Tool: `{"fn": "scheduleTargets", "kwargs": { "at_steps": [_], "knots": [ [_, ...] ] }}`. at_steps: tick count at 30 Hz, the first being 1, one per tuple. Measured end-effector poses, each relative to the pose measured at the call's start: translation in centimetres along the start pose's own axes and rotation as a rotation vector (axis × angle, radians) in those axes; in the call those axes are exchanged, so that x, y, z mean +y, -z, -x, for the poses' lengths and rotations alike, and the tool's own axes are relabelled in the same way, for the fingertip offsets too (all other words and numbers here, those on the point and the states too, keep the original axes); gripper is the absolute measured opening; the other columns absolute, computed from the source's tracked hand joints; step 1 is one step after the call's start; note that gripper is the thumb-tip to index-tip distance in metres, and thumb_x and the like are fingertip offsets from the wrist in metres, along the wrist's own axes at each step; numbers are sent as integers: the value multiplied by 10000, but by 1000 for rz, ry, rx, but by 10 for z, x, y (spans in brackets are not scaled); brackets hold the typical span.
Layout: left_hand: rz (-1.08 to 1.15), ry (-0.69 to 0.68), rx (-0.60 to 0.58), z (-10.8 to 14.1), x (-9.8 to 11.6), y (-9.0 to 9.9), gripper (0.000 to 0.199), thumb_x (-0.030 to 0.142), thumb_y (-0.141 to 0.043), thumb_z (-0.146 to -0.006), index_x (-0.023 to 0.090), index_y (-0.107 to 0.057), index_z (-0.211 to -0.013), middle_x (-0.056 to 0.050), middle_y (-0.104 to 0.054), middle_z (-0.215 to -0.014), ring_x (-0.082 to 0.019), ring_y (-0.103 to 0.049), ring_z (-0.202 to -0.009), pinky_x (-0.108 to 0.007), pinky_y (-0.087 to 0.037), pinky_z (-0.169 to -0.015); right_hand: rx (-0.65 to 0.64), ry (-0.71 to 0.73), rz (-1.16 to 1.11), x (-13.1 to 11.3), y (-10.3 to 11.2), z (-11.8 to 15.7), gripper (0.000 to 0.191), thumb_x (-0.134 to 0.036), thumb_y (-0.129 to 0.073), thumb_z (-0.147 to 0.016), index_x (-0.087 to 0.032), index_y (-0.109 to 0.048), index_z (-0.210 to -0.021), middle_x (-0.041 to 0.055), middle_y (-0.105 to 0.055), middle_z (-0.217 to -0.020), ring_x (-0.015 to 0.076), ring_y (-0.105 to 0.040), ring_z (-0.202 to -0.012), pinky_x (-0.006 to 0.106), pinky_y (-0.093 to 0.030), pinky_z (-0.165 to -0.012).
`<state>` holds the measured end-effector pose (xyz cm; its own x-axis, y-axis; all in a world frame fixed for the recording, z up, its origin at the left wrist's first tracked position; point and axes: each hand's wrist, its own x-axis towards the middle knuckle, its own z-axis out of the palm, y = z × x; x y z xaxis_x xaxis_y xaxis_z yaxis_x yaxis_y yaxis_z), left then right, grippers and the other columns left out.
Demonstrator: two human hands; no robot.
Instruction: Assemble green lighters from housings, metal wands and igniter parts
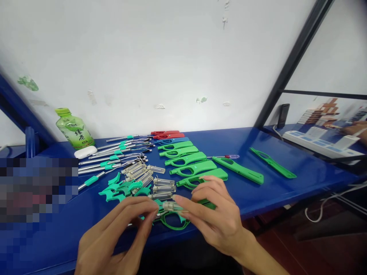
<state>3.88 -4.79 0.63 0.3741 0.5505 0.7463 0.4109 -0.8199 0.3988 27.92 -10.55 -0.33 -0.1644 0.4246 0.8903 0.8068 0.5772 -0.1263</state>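
Note:
My right hand [213, 212] pinches a small clear tank [171, 206] near the front edge of the blue table. Just left of it, the fingertips of my left hand [120, 229] are pressed together at the tank's end; what they hold there is too small to tell. Below the hands lies a green lighter shell [174, 226], partly covered by my right hand. Several clear tanks [164, 182] and a pile of teal trigger pieces [114, 188] are behind my left hand. Assembled green lighter bodies [197, 167] lie in a column behind my right hand.
Metal rods with wires [114, 152] lie at the left, near a green tea bottle [75, 130] and a white case [85, 152]. Red lighter bodies [169, 136] lie by the wall. Rightward are a screwdriver [231, 156], two green shells [239, 170] and a power strip [309, 143].

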Motion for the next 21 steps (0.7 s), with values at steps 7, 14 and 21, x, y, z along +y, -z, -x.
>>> {"fn": "scheduleTargets", "kwargs": {
  "at_steps": [7, 14, 21],
  "knots": [
    [-20, 41, 7, 2, 3, 0, 112, 317, -678, -1047, 384, -746, -1106, 115, -844, -995, -122, -832, -874, -214, -676, -854, 39, -17, -45, 0, 1, -1, 257, -120, -694, -1046, -243, -808, -1242, -14, -737, -861, 156, -712, -782, 428, -561, -982],
    [180, 192, -58, 0, 5, -2, 70, 364, -738, -1014, 371, -791, -1060, 91, -829, -975, -84, -752, -643, -147, -599, -570, 27, 20, -70, -2, 1, -4, 211, -134, -670, -1083, -231, -810, -1208, -24, -768, -856, 130, -715, -766, 400, -530, -990],
    [334, 326, 49, -3, 18, -9, 94, 425, -753, -1007, 351, -796, -968, 75, -776, -873, -66, -666, -559, -137, -494, -450, 16, 25, -90, -2, 4, -4, 244, -101, -679, -1060, -239, -792, -1227, -21, -843, -953, 132, -742, -809, 397, -529, -1010]
  ]
}}
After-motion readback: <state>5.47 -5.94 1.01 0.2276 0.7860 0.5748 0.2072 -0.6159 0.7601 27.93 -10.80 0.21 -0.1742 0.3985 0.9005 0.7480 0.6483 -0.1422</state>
